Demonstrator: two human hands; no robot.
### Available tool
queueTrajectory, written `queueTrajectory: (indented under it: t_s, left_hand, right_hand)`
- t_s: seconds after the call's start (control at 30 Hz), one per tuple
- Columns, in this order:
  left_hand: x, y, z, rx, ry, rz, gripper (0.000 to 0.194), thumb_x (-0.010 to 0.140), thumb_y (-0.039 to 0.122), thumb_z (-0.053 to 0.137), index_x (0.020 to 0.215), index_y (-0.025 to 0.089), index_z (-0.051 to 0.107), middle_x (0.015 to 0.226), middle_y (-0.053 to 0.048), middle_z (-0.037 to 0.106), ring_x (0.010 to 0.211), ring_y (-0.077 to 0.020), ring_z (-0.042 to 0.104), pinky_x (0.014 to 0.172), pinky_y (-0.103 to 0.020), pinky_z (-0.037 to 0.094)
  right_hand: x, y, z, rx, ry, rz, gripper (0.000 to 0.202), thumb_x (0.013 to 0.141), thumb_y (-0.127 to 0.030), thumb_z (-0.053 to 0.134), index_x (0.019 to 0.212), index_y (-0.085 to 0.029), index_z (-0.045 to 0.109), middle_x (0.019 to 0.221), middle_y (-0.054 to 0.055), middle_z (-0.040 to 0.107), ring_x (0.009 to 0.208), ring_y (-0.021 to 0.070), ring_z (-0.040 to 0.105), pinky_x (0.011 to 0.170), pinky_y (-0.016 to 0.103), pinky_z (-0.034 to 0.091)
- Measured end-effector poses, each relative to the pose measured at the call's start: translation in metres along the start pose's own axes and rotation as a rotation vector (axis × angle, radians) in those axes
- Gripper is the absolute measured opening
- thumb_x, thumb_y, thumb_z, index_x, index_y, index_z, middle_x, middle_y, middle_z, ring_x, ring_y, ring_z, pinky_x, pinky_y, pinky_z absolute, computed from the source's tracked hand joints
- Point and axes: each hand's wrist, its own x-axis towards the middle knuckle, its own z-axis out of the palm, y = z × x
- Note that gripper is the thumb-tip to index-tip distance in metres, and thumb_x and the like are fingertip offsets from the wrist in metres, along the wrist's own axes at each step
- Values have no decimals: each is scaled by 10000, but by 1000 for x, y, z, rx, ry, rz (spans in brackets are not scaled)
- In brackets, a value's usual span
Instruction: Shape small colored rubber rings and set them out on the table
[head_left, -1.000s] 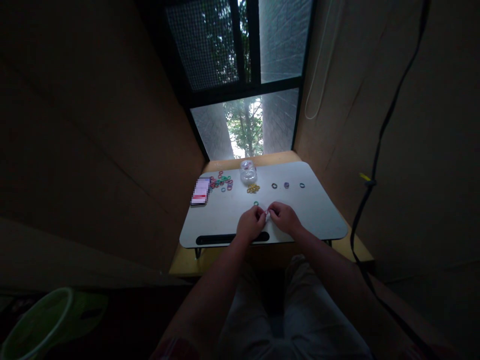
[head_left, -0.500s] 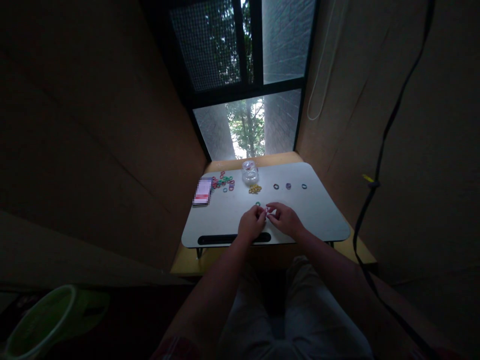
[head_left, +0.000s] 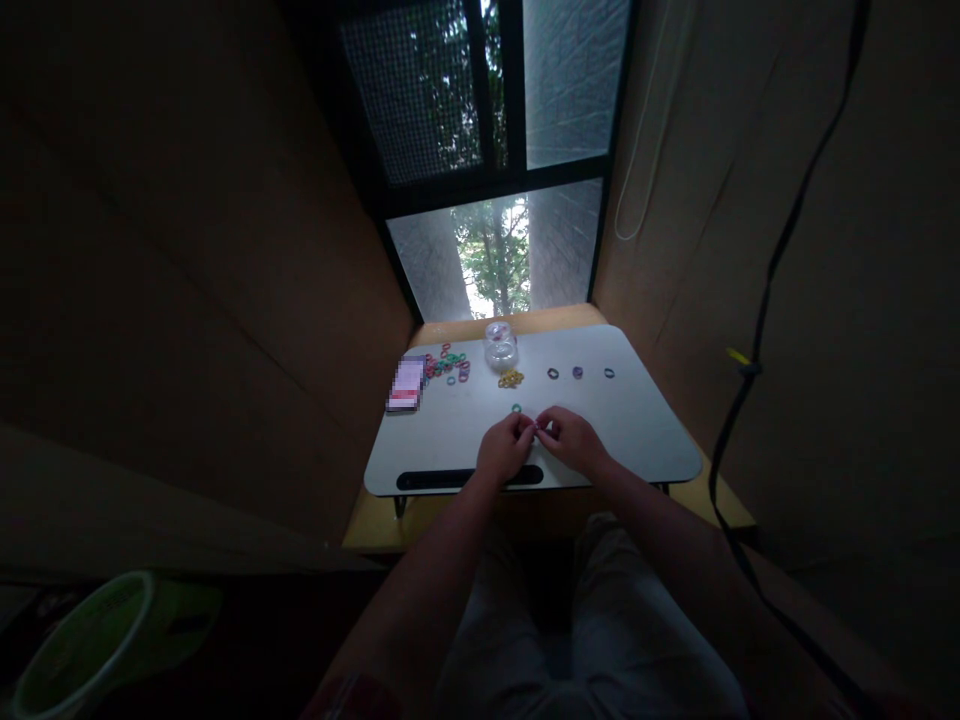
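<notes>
Over the front middle of the white lap table (head_left: 442,440), my left hand (head_left: 505,447) is closed in a pinch on a small pink ring. My right hand (head_left: 571,440) pinches the same ring from the other side, its fingertips almost against the left ones. Most of the ring is hidden by the fingers, so its exact kind is unclear. Just beyond my left fingertips lies a green ring (head_left: 516,408). Farther back is a small heap of yellow rings (head_left: 511,379), in front of a clear plastic jar (head_left: 501,350).
Several red, green and purple rings (head_left: 448,366) lie at the back left, beside a phone (head_left: 406,384). A dark ring (head_left: 553,373), a purple ring (head_left: 577,372) and a bluish ring (head_left: 609,373) form a row at right. A black slot (head_left: 435,479) runs along the front edge.
My right fingers have closed in toward the left ones, and the pink ring between them shows less. The things on the table have stayed where they were.
</notes>
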Motion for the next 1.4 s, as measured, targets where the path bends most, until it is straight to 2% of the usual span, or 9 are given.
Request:
queueTrajectory:
  t_s: [0.27,0.43,0.5,0.67,0.9,1.1,1.4]
  left_hand:
    - [-1,1,0,-18,-4,-6,200,869,379,505,901,222,625,784,12,660,706,-118,578,669,-236,419]
    - [0,0,2,-97,33,29,264,821,328,584,1060,218,605,917,-10,670,692,-101,572,690,-239,447]
    - [1,-1,3,-94,28,50,233,818,303,585,1030,217,627,941,-14,667,700,-100,566,702,-242,448]
    - [2,-3,4,-29,33,50,144,839,322,556,890,211,632,805,2,641,696,-115,544,668,-242,422]
    - [1,3,1,-2,24,0,105,865,301,513,890,215,567,805,7,617,724,-121,542,681,-245,402]
    - [2,-1,3,-45,49,-18,97,887,298,472,901,216,523,811,14,604,733,-119,543,682,-242,391]
    - [0,0,3,-6,37,1,126,873,343,503,890,225,542,786,20,612,702,-114,541,657,-236,382]
  right_hand:
    - [1,0,-1,-61,-26,-46,41,781,-182,571,791,-190,611,754,11,590,689,142,515,666,261,379]
    - [1,2,0,-75,-29,-66,53,780,-162,578,804,-187,618,769,19,598,720,152,528,685,268,384]
    - [1,3,1,-77,-33,-81,55,789,-161,580,813,-185,623,779,23,603,729,154,533,693,269,386]
    - [1,5,3,-103,-34,-96,42,805,-169,586,827,-181,620,783,24,604,740,158,539,708,272,392]
    - [1,1,1,-131,-38,-84,46,832,-175,558,810,-184,597,773,26,593,723,157,519,702,275,380]
    - [2,-1,2,-122,-44,-73,56,830,-156,542,805,-184,584,780,33,598,728,159,515,700,274,368]
    - [0,-2,0,-110,-7,-11,40,826,-182,541,814,-190,579,745,13,589,684,146,509,664,262,359]
